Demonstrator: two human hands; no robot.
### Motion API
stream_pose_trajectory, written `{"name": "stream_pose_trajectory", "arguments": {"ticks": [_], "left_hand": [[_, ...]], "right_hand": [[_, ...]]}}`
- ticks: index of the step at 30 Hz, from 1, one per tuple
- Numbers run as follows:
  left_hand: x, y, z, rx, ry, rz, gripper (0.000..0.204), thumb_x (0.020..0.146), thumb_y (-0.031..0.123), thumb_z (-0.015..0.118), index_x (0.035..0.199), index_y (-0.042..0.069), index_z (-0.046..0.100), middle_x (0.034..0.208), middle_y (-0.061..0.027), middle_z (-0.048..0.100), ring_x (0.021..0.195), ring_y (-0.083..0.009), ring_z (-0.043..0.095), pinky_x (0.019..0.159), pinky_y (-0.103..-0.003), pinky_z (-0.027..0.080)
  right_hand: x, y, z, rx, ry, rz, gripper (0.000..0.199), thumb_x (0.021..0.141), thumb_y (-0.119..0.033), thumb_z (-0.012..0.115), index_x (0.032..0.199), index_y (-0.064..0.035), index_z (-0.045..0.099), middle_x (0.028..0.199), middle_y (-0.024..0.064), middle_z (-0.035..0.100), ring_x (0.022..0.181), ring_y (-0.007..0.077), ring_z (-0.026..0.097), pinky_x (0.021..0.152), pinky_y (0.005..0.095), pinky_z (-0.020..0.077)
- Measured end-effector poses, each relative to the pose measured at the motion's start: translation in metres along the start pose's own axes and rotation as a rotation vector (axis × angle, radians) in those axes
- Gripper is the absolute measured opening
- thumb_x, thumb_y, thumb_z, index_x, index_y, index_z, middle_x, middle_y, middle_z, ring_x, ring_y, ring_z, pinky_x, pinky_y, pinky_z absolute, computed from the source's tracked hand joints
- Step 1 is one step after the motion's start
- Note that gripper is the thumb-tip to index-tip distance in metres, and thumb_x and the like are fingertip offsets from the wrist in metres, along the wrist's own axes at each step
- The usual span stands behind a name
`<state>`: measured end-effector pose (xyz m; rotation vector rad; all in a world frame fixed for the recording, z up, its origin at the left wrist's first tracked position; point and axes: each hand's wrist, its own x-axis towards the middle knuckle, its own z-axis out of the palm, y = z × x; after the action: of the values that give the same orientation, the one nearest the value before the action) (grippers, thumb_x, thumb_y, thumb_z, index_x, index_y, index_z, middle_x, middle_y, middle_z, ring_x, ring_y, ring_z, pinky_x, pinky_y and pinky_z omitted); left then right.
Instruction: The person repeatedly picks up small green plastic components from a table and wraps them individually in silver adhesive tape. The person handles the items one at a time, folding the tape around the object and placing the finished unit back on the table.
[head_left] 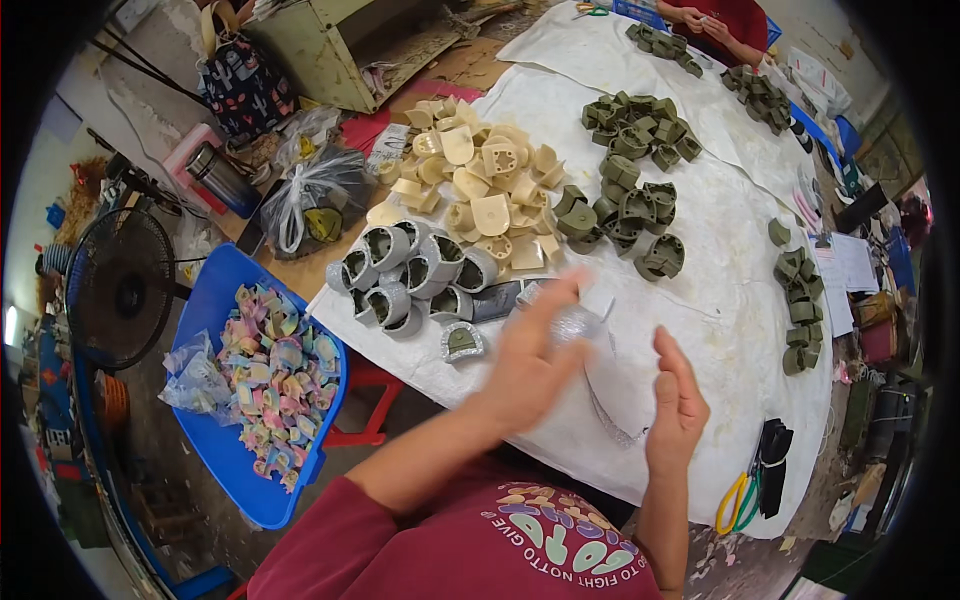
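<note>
My left hand [525, 365] is raised over the white-covered table [720, 330], fingers stretched out and blurred, with a silver glitter strip [578, 325] at its fingertips. The strip trails down in a thin band toward the table's front edge. My right hand [675, 400] stands edge-up a little to the right, fingers apart, holding nothing and not touching the strip. A heel piece covered in silver glitter [463, 342] lies just left of my left hand. Behind it are several grey heel pieces [410, 270], a cream pile [485, 195] and olive-green ones [630, 200].
A blue tray [215, 300] of pastel pieces sits low on the left beside a fan [120, 290]. A knotted plastic bag [310, 200] and a flask [220, 178] lie beyond. Scissors [738, 500] rest front right. Another person in red [715, 25] works at the far end.
</note>
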<state>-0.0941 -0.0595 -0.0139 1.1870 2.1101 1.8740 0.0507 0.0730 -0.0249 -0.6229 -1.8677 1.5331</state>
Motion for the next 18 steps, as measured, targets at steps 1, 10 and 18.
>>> {"name": "stream_pose_trajectory", "arguments": {"ticks": [1,10,18], "left_hand": [[0.007,-0.006,-0.023,0.159,0.125,0.089,0.044,0.086,0.011,0.059,0.127,0.001,0.048,0.123,-0.0161,0.053,0.112,-0.0267,0.052,0.1,-0.036,0.037],[0.023,-0.138,-0.211,0.813,0.497,-0.224,0.036,0.088,0.031,0.065,0.107,0.001,0.066,0.104,-0.0189,0.063,0.101,-0.0308,0.06,0.088,-0.036,0.045],[0.037,-0.161,-0.215,0.899,0.579,-0.068,0.043,0.097,0.031,0.05,0.124,-0.003,0.056,0.124,-0.0223,0.051,0.115,-0.033,0.048,0.099,-0.037,0.036]], "right_hand": [[0.0,0.003,-0.008,-0.06,0.049,-0.019,0.032,0.095,-0.012,0.051,0.122,0.0041,0.058,0.121,0.0125,0.062,0.115,0.0202,0.055,0.103,0.0321,0.0375],[-0.02,0.013,-0.044,-0.495,0.123,-0.085,0.02,0.084,-0.004,0.063,0.104,-0.0006,0.066,0.103,0.015,0.066,0.099,0.0259,0.062,0.092,0.0328,0.0448],[-0.019,0.025,-0.002,-0.835,-0.156,-0.284,0.011,0.074,-0.009,0.07,0.08,-0.0043,0.063,0.079,0.009,0.062,0.076,0.0259,0.06,0.068,0.037,0.047]]}}
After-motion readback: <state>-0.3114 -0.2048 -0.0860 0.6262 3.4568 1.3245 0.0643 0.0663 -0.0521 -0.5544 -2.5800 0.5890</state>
